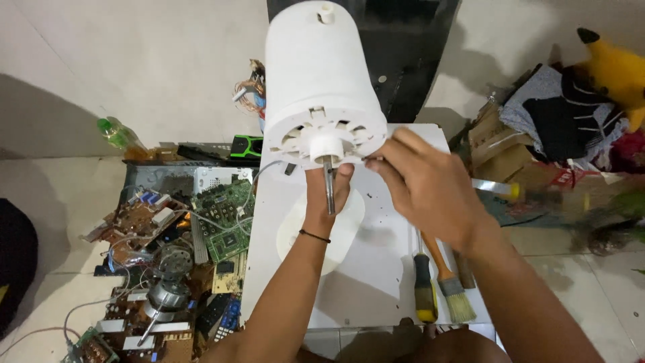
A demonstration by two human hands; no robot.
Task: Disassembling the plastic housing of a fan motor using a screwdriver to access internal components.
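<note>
**Fingers on a white motor housing at the frame's centre**

Fingers (341, 176) of the left hand (327, 195) are curled shut around the steel shaft (329, 188) that sticks down out of a white cylindrical housing (316, 74), gripping it just under the round hub. The housing fills the upper middle of the frame, tilted with its vented end toward the person and its closed end, with a small stub, pointing away. The right hand (420, 191) comes in from the lower right; its fingertips (377, 160) are pinched together at the housing's lower right rim, touching the edge by the vents. Whether they hold some small part there I cannot tell.

Below both hands lies a white tabletop (376, 269), with a pale round disc (342, 235) on it, partly hidden by the left forearm. A dark band circles the left wrist. Near the lower right corner of the tabletop, just beside the right forearm, rest a screwdriver with a black and yellow handle (424, 286) and a paintbrush with an orange handle (451, 286), side by side.

On the floor at the left of the frame sits a heap of circuit boards (222, 222) and loose wires, with a small electric motor (164, 296) near the lower left. A green plastic bottle (119, 133) lies at the upper left of that heap. At the upper right are folded clothes (557, 114) over cardboard boxes and a yellow plush toy (615, 70) in the corner.
</note>
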